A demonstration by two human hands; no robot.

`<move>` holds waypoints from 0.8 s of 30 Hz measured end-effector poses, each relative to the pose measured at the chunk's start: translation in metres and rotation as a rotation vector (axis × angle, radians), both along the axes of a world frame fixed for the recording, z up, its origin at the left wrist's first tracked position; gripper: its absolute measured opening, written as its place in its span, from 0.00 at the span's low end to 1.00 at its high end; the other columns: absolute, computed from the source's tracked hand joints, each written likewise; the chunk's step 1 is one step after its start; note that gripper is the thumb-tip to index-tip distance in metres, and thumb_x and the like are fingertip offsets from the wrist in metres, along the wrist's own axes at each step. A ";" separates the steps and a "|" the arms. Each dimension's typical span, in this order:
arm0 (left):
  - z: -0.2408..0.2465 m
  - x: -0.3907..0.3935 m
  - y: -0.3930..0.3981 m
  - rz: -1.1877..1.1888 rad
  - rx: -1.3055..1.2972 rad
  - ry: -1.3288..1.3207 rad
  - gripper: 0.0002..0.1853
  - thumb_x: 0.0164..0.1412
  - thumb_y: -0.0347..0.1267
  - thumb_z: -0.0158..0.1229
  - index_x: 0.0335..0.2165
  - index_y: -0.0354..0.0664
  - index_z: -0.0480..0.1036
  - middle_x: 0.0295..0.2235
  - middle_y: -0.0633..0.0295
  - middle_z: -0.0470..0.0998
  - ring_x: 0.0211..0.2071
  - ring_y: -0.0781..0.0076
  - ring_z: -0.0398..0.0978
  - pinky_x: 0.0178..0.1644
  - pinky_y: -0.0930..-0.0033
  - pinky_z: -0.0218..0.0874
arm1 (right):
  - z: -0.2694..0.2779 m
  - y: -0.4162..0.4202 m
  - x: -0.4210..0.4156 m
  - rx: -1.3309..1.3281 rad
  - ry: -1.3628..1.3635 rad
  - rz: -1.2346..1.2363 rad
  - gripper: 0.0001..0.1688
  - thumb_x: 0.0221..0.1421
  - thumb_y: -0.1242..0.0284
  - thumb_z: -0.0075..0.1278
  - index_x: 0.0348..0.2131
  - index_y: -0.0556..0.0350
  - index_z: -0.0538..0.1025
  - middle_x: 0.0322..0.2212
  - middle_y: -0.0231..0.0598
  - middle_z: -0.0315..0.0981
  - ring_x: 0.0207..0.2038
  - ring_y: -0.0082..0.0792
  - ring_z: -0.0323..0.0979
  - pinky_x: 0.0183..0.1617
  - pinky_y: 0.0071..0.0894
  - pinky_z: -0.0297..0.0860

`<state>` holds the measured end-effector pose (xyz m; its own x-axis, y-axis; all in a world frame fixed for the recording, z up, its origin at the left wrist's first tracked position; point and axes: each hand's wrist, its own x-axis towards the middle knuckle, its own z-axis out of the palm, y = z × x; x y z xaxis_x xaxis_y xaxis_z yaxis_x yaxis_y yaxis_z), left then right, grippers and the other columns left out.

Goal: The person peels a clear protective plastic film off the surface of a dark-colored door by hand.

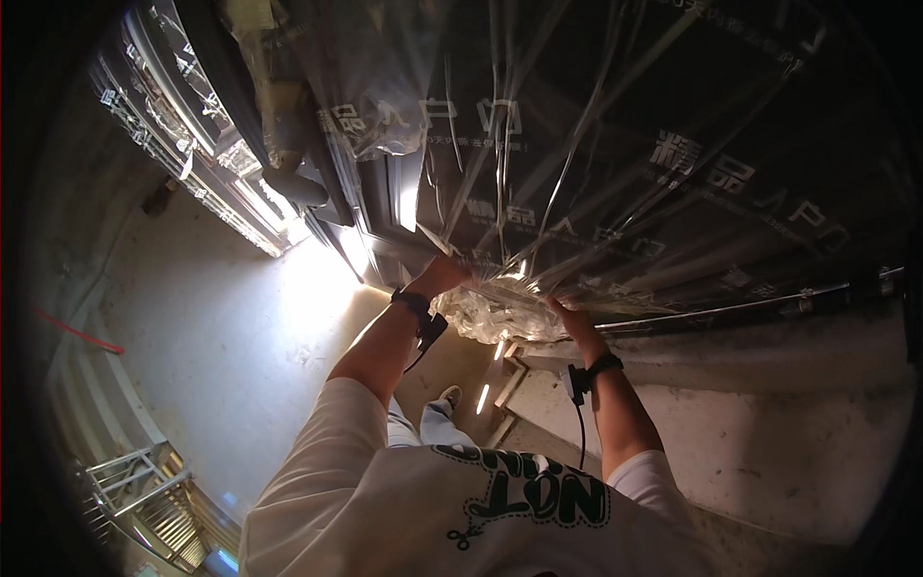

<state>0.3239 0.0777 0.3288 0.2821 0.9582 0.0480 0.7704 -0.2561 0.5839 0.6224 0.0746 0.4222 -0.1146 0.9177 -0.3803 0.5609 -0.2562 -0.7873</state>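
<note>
A clear plastic film (497,314) is bunched into a crumpled mass between my hands. From it, stretched creases fan upward over a dark door panel (613,144), and the film bears repeated printed writing. My left hand (443,277) grips the left edge of the bunch, its fingertips partly hidden by the film. On the right side, my right hand (570,319) holds the bunch with the thumb showing; its other fingers are hidden behind the plastic. Each wrist wears a black strap with a small device and a cable.
More film-wrapped panels or frames (209,144) stand at the upper left beside a brightly lit floor (216,288). A metal railing (144,483) is at the lower left, a red strip (79,330) at the far left. A pale ledge (649,411) runs below the door on the right.
</note>
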 end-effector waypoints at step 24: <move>-0.011 0.060 -0.065 0.513 -0.090 -0.373 0.26 0.36 0.29 0.48 0.40 0.33 0.67 0.33 0.44 0.69 0.37 0.49 0.67 0.42 0.56 0.60 | -0.070 0.016 0.022 -0.051 0.114 -0.093 0.23 0.46 0.63 0.53 0.40 0.60 0.71 0.36 0.33 0.70 0.39 0.25 0.65 0.45 0.23 0.59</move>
